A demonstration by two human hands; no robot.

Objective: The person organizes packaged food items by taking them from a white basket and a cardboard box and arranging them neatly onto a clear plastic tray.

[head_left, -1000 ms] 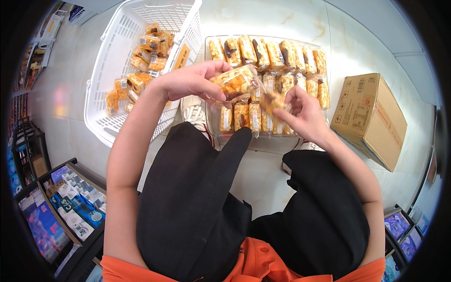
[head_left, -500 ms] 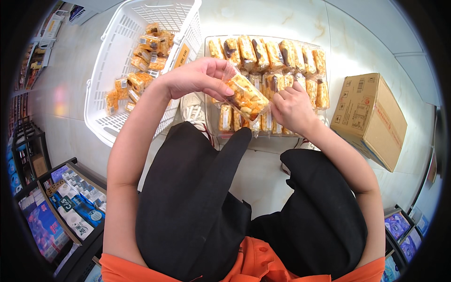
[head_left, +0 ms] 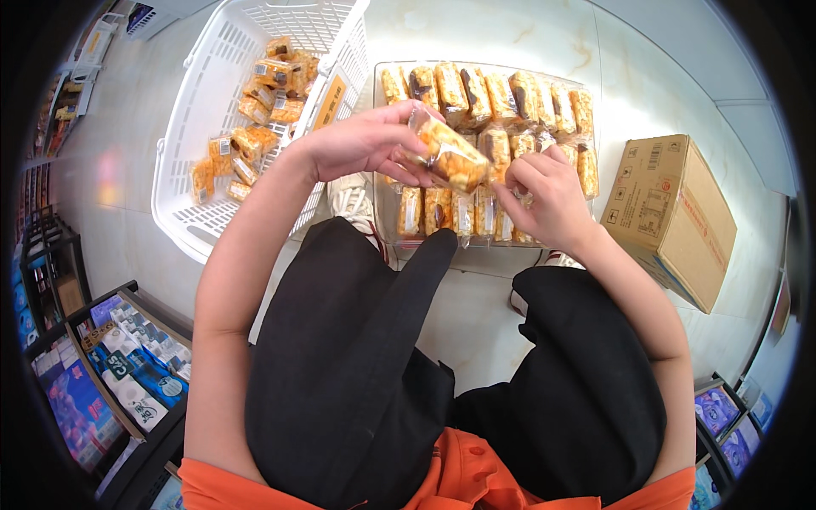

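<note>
My left hand is closed on a clear-wrapped snack bar, golden and nutty, holding it tilted above a transparent tray. Just right of the bar's lower end is my right hand, its fingers bent and the thumb apart, with nothing visible between them. Under both hands, the clear tray holds several rows of similar wrapped bars standing upright; some have dark pieces. The hands and the held bar hide part of the middle row.
At the left stands a white slatted basket with loose wrapped bars inside. A brown cardboard box sits right of the tray on the pale tiled floor. Shelves with packaged goods are at lower left, others at lower right.
The snack bar has turned in my left hand, showing another side. My right hand has shifted slightly right and down, its fingers loosening away from the bar's end.
</note>
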